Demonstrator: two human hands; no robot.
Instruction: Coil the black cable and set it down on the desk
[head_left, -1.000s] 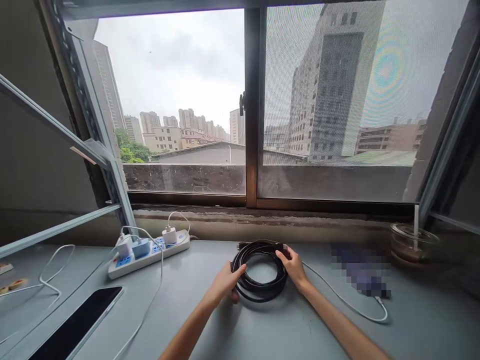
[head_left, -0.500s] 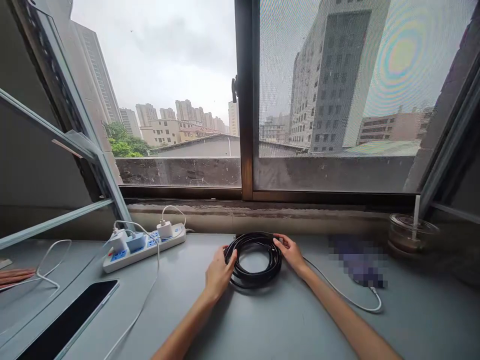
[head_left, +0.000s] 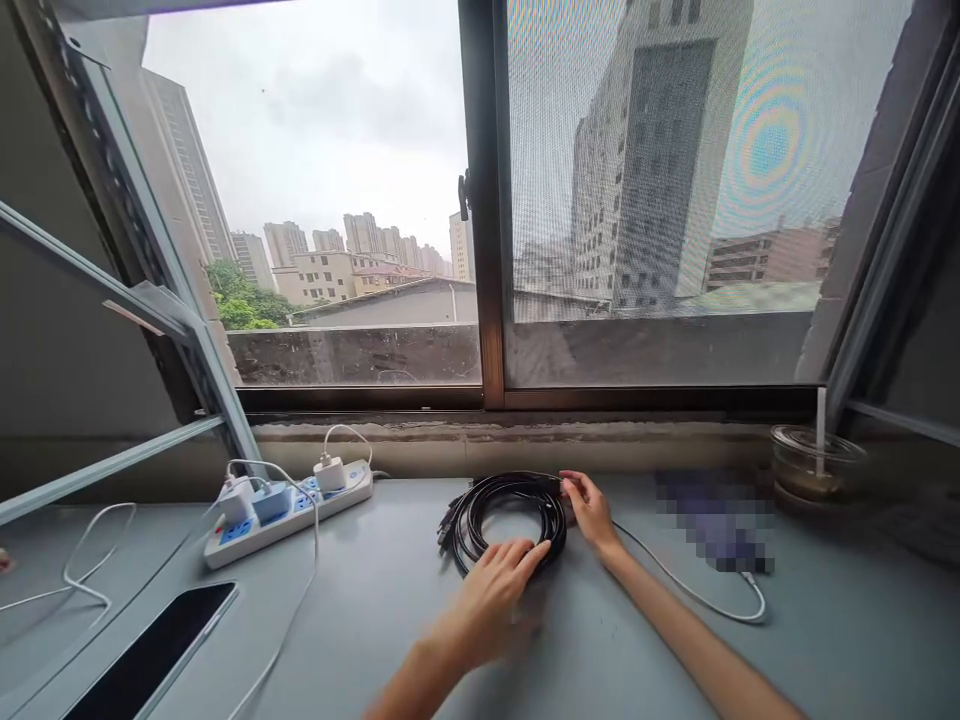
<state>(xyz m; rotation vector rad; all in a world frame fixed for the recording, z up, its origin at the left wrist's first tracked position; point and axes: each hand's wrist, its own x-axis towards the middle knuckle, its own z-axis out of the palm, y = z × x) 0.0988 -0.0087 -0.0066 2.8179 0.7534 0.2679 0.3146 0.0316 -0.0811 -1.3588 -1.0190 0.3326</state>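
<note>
A black coiled cable (head_left: 474, 515) lies on the grey table near the window sill, with its plug ends bunched at the coil's left side. My left hand (head_left: 491, 595) reaches over the coil's front edge, fingers apart and resting on the loops; its thumb is hidden and its lower side is blurred. At the upper right of the coil, my right hand (head_left: 591, 512) pinches the cable between thumb and fingertips.
A white power strip (head_left: 289, 520) with chargers stands at left. In front of it lie a phone (head_left: 154, 650) and a white cord (head_left: 292, 610). To the right are a blurred-out purple item (head_left: 712, 525) and a lidded cup with a straw (head_left: 814, 475). A window (head_left: 487, 395) backs the table.
My left hand has moved from the coil's left side round to its front, uncovering the plug ends. My right hand stays at the upper right. At the far left edge, a person's fingers have mostly withdrawn.
</note>
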